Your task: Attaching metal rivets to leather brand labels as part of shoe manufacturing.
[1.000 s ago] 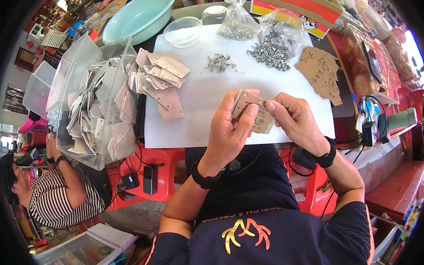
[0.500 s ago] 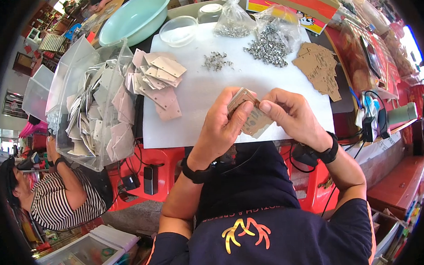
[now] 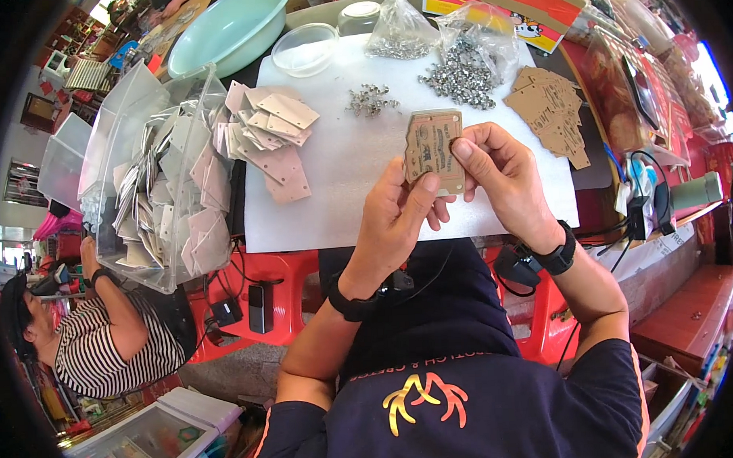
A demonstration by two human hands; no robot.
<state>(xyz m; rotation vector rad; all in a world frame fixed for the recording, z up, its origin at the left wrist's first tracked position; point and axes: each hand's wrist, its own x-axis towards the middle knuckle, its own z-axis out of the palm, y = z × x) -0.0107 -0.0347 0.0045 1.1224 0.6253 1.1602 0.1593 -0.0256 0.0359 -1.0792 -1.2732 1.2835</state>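
Observation:
Over the near half of the white work sheet (image 3: 334,222), I hold a brown printed card (image 3: 436,146) upright. It has small holes near its corners, and a paler layer shows along its edge. My left hand (image 3: 402,207) pinches its lower left part, thumb on the front. My right hand (image 3: 497,168) grips the right edge between thumb and fingers. Whether a small metal piece sits under the right thumb, I cannot tell. Beyond the card lie a small heap of shiny metal pieces (image 3: 370,100) and a larger heap of metal pieces (image 3: 465,82).
Grey-beige cards (image 3: 274,139) lie piled at the left, beside a clear plastic bin (image 3: 174,264) full of similar cards. Brown printed cards (image 3: 546,110) are stacked at the right. A clear round lid (image 3: 304,52) and a bag of metal pieces (image 3: 400,34) stand at the back.
The brown card has risen away from me and turned from tilted to upright, its printed face now in plain view. Both hands have shifted their hold on it.

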